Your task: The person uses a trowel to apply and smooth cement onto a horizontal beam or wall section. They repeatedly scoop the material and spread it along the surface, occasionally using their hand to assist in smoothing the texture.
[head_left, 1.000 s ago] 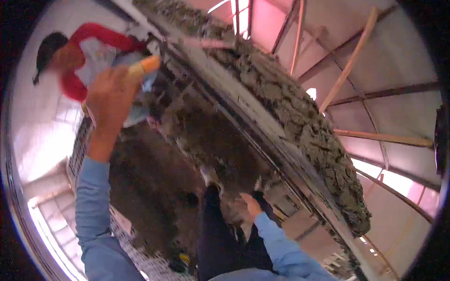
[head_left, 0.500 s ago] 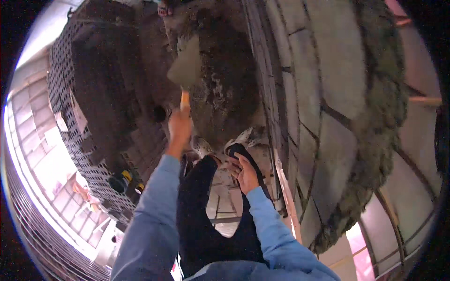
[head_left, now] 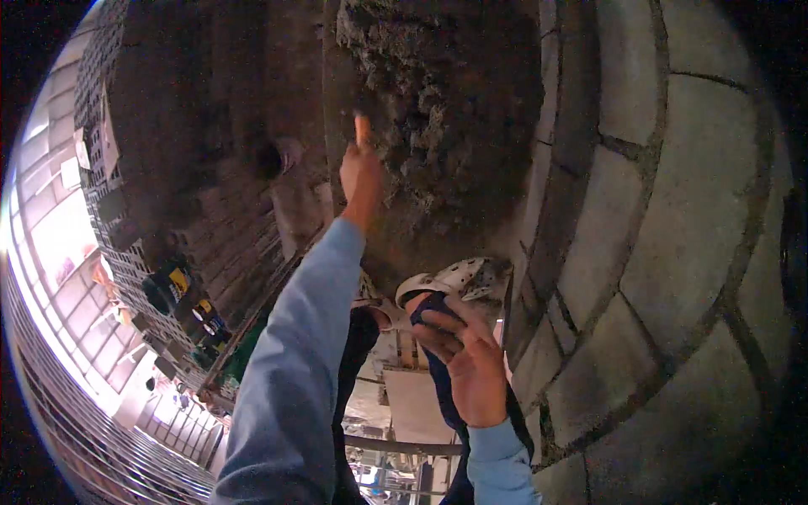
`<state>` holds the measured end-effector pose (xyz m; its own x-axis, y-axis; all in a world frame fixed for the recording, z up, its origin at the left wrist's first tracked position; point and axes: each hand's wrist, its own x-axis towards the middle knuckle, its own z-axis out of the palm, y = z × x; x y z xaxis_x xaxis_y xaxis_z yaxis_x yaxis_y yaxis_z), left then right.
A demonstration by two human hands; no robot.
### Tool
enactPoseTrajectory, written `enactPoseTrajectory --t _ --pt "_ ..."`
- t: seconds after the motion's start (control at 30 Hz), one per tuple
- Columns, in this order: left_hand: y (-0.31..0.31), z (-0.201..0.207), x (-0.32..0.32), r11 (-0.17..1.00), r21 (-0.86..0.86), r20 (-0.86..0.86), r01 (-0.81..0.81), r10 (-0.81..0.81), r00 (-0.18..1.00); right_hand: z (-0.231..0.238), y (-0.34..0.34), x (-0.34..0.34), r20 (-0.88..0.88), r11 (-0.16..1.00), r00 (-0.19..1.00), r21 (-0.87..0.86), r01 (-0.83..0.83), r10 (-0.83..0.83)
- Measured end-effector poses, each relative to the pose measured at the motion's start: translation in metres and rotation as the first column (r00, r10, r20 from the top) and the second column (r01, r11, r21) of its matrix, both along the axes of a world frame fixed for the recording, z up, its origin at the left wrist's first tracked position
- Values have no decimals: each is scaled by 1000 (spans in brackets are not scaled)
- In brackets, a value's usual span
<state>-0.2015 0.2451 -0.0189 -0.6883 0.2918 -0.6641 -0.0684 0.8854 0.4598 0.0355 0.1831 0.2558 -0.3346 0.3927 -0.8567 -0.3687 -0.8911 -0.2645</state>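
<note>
Stretched out ahead, my left hand (head_left: 362, 181) is closed around the orange handle of a trowel (head_left: 362, 130). The trowel's blade can hardly be made out against the dark, rough heap of wet mortar (head_left: 412, 109) just beyond and to the right of it. My right hand (head_left: 475, 370) holds nothing; its fingers are loosely apart above my right knee and shoe, touching no tool.
A wall of grey blocks with mortar joints (head_left: 690, 210) rises close on my right. On the left stands a dark brick wall with a perforated edge (head_left: 109, 210). Green and yellow items (head_left: 172, 286) lie beside it. My light clogs (head_left: 463, 278) stand just short of the mortar.
My view has shifted, bringing the block wall closer. The trowel's blade, plainly seen before, now barely shows near the mortar. My right hand looks larger, its fingers still apart.
</note>
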Motion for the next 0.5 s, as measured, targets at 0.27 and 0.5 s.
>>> enactPoseTrajectory --t 0.27,0.5 --pt "-37 47 20 996 8 -29 90 -90 996 -6 -17 -5 59 999 998 -48 -5 8" --pt "-76 51 91 995 89 -135 53 -41 990 -8 -19 3 121 997 991 -46 56 -50"
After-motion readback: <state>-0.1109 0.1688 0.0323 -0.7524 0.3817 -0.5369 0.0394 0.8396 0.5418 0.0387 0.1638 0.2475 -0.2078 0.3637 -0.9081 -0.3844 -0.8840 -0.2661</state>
